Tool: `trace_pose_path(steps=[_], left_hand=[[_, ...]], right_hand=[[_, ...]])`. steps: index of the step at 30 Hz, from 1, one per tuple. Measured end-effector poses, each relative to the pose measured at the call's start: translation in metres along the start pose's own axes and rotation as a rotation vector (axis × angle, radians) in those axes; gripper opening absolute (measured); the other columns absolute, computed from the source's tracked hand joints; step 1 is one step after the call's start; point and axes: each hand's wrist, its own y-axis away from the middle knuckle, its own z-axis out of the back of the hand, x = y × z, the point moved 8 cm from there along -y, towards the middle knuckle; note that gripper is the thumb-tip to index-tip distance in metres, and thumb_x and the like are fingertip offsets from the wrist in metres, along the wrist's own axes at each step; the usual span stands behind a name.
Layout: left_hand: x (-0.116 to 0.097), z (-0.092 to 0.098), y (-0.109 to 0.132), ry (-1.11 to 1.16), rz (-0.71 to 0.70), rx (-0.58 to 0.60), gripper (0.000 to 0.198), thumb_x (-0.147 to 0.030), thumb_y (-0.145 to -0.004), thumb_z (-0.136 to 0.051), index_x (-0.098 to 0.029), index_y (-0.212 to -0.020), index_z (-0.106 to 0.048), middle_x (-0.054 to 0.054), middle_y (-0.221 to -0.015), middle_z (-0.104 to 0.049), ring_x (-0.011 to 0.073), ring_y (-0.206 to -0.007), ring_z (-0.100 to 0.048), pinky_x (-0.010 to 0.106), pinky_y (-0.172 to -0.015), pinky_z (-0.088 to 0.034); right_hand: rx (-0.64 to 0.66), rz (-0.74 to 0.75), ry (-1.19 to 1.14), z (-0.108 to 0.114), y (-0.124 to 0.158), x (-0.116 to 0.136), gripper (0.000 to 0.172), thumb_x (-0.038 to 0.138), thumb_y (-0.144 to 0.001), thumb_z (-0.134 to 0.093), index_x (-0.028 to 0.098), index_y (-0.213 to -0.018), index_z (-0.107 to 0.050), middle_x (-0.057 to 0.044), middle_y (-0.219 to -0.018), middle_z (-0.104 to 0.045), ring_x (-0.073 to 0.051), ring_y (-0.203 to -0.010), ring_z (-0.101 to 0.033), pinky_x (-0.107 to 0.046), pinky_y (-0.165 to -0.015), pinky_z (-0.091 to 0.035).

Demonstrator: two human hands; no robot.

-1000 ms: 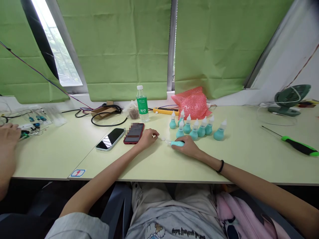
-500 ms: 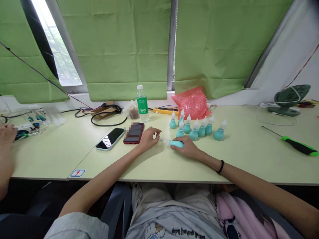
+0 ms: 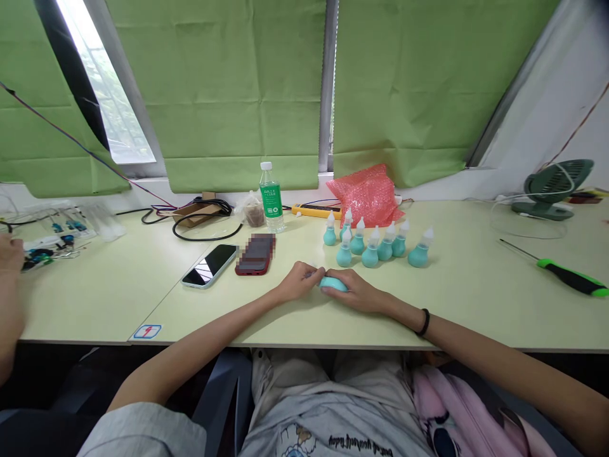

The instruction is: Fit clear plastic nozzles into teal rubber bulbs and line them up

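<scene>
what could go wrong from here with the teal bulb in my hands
The right hand is close to the standing teal bulbs, so a sideways or forward bump might topple some.

The left hand hides the far end of the held bulb, so a slip there could go unnoticed.

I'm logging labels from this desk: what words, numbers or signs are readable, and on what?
Shirt: "yourself today", upside down; other words unclear.
Bottle: white characters on green, too small to read.
Sticker: red mark in blue border, unclear whether arrow or number.
Red phone: screen pixelated, unreadable.
Bulb in right hand: no text visible.
</scene>
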Motion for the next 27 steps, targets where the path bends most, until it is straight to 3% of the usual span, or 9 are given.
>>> trace_pose_path(steps=[9, 13, 16, 18, 21, 24, 27], left_hand=[[0.010, -0.023, 0.000, 0.629, 0.215, 0.308, 0.037, -0.032, -0.072, -0.040, -0.015, -0.042, -0.027, -0.006, -0.038, -0.021, 0.0023, -0.035, -0.020, 0.019, -0.038, -0.014], [0.011, -0.028, 0.004, 0.762, 0.292, 0.396, 0.036, -0.029, -0.070, -0.043, -0.015, -0.041, -0.026, -0.006, -0.037, -0.020, 0.0020, -0.033, -0.018, 0.019, -0.036, -0.012], [0.017, -0.026, 0.005, 0.810, 0.384, 0.428, 0.040, -0.033, -0.073, -0.035, -0.017, -0.038, -0.022, -0.005, -0.032, -0.016, 0.0039, -0.032, -0.017, 0.020, -0.034, -0.015], [0.024, -0.014, 0.000, 0.793, 0.400, 0.346, 0.042, -0.037, -0.075, -0.029, -0.018, -0.038, -0.020, -0.005, -0.032, -0.013, 0.0054, -0.033, -0.018, 0.021, -0.034, -0.017], [0.035, 0.021, -0.011, 0.595, 0.322, 0.034, 0.042, -0.046, -0.075, -0.029, -0.017, -0.045, -0.028, -0.005, -0.037, -0.022, 0.0055, -0.034, -0.022, 0.021, -0.036, -0.018], [0.037, 0.053, -0.014, 0.145, 0.211, -0.216, 0.041, -0.051, -0.074, -0.032, -0.015, -0.055, -0.041, -0.002, -0.045, -0.038, 0.0070, -0.040, -0.033, 0.021, -0.040, -0.023], [0.035, 0.067, -0.014, -0.350, 0.122, -0.295, 0.031, -0.045, -0.071, -0.042, -0.015, -0.072, -0.052, 0.000, -0.055, -0.049, 0.0107, -0.051, -0.044, 0.021, -0.047, -0.028]], right_hand=[[-0.050, 0.011, 0.021, 0.000, 0.001, 0.006, 0.021, 0.033, -0.077, -0.041, 0.015, -0.081, -0.051, -0.002, -0.070, -0.054, -0.011, -0.060, -0.045, -0.022, -0.057, -0.035], [-0.046, 0.044, 0.030, -0.001, 0.001, 0.010, 0.021, 0.033, -0.078, -0.040, 0.015, -0.085, -0.050, -0.003, -0.072, -0.055, -0.011, -0.062, -0.047, -0.022, -0.058, -0.036], [-0.032, 0.107, 0.102, -0.001, 0.003, 0.013, 0.022, 0.034, -0.077, -0.040, 0.016, -0.088, -0.049, -0.005, -0.078, -0.056, -0.013, -0.066, -0.049, -0.023, -0.061, -0.037], [-0.052, 0.132, 0.157, 0.001, 0.005, 0.014, 0.023, 0.036, -0.077, -0.042, 0.017, -0.089, -0.048, -0.005, -0.079, -0.056, -0.014, -0.068, -0.050, -0.024, -0.062, -0.037], [-0.123, 0.106, 0.171, 0.008, 0.006, 0.010, 0.024, 0.036, -0.076, -0.042, 0.017, -0.091, -0.046, -0.006, -0.079, -0.056, -0.014, -0.069, -0.051, -0.024, -0.062, -0.037], [-0.182, 0.069, 0.147, 0.014, 0.005, 0.005, 0.023, 0.036, -0.077, -0.041, 0.017, -0.089, -0.046, -0.005, -0.078, -0.055, -0.014, -0.069, -0.050, -0.024, -0.063, -0.037], [-0.234, 0.029, 0.129, 0.019, 0.004, 0.001, 0.021, 0.035, -0.077, -0.041, 0.017, -0.085, -0.046, -0.003, -0.073, -0.053, -0.013, -0.065, -0.049, -0.024, -0.061, -0.036]])
